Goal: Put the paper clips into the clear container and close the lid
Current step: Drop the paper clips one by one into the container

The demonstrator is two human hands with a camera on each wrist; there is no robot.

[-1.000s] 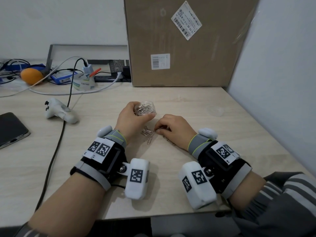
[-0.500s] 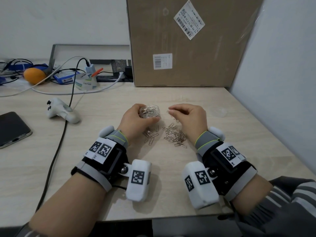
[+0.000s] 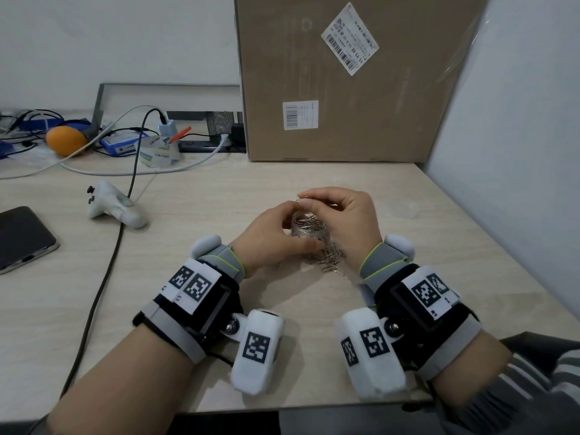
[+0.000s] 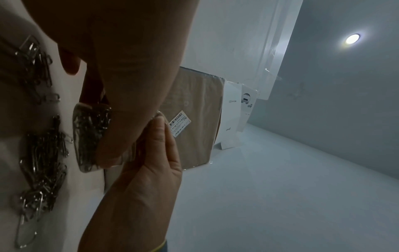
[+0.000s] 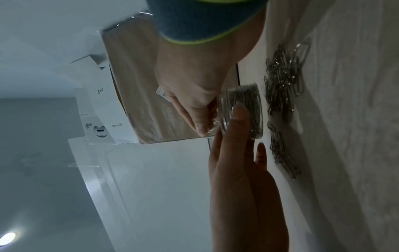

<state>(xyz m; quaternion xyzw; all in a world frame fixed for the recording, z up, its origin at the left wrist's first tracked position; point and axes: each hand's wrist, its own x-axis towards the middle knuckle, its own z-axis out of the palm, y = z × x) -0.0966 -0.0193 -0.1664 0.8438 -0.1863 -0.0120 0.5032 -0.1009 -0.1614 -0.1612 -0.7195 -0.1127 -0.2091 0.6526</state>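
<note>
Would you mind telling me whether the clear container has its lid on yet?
Not yet: the clear container is open-topped with clips inside, the left hand grips it, and the lid lies apart on the table.

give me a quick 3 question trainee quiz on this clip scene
1. True or false: every clip is already in the container.
2. Which hand holds the container? A) left hand B) right hand C) neither
3. Fill in: the loose clips lie on the ____, on the near side of the container.

Key: 1 false, a pile is still outside it. 2 A; the right hand's fingertips are bunched above the container's open mouth. 3 table.
</note>
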